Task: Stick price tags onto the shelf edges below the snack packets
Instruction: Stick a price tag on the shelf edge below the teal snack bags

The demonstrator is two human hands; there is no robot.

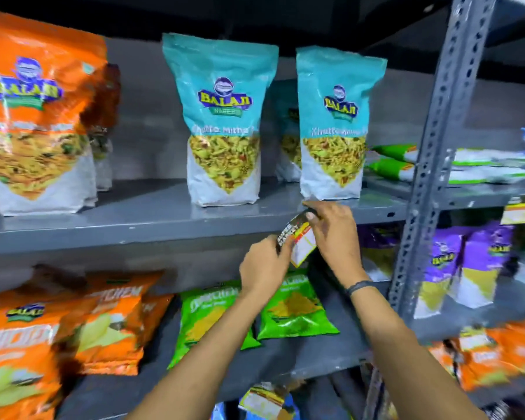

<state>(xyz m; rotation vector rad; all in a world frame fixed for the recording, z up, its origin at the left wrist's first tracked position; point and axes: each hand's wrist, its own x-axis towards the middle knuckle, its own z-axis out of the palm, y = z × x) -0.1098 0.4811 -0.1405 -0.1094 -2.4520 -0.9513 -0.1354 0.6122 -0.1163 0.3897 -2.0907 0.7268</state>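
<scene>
A price tag (pixel 299 242), black and red with a white panel, is held tilted in front of the grey shelf edge (pixel 134 234). My left hand (pixel 264 269) pinches its lower left end. My right hand (pixel 335 234) grips its top right end, just under a teal snack packet (pixel 335 125). A second teal packet (pixel 225 119) stands further left on the same shelf. The tag's back is hidden.
An orange packet (pixel 37 116) stands at the shelf's left. Below lie green packets (pixel 294 310) and orange packets (pixel 73 328). A perforated grey upright (pixel 428 165) divides off the right bay, with purple packets (pixel 467 259) and a hanging tag (pixel 517 213).
</scene>
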